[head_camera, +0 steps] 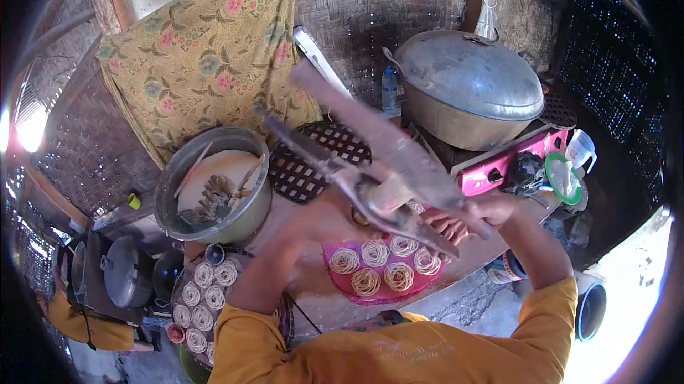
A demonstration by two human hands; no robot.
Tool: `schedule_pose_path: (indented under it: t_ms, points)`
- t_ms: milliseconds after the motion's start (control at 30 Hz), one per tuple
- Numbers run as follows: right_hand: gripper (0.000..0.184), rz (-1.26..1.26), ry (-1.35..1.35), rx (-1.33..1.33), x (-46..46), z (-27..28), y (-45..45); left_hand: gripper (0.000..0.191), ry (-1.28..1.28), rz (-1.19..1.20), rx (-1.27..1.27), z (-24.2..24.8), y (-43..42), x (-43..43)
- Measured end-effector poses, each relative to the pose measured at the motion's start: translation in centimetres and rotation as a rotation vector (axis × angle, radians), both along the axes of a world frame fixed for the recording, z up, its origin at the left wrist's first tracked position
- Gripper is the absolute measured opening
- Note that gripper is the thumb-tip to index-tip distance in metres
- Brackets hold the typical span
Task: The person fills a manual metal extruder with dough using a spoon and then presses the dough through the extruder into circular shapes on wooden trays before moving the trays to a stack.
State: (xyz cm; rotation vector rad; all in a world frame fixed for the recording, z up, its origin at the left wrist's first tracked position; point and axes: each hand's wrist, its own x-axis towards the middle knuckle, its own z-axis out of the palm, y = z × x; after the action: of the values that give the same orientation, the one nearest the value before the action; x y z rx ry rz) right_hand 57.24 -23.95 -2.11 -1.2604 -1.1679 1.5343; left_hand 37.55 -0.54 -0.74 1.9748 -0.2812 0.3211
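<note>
A two-lever wooden hand press [406, 170], blurred by motion, tilts across the middle above the counter. Pale dough [387, 194] shows between its levers. My right hand [489, 210] grips the press near its lower right end. From the left, my left hand [350, 210] reaches to the lower lever and holds it; most of its fingers are hidden by the press. Beneath lies a pink mat [382, 295] bearing several round noodle nests [398, 276], some of them partly covered by the press.
A grey tub [160, 207] of pale batter stands left. More noodle nests [203, 318] lie on a tray beside my left arm. A large lidded pot [470, 85] sits on a pink gas stove [483, 170]. Behind the press is a woven plastic tray [299, 170]. Another person [88, 320] is at far left.
</note>
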Motion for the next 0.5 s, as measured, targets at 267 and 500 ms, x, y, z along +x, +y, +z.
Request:
schedule_pose_path:
  t_ms: [267, 500]
  points:
    - [0.103, -0.034, 0.388, -0.120, 3.7, 0.0, 1.5, 0.079, -0.322, -0.374, -1.224, 5.0, 6.8, 10.7]
    - [0.073, -0.359, -0.002, -0.420, 7.3, -4.3, 8.2, 0.042, -0.382, -0.361, -1.629, -15.1, 14.8, 21.5]
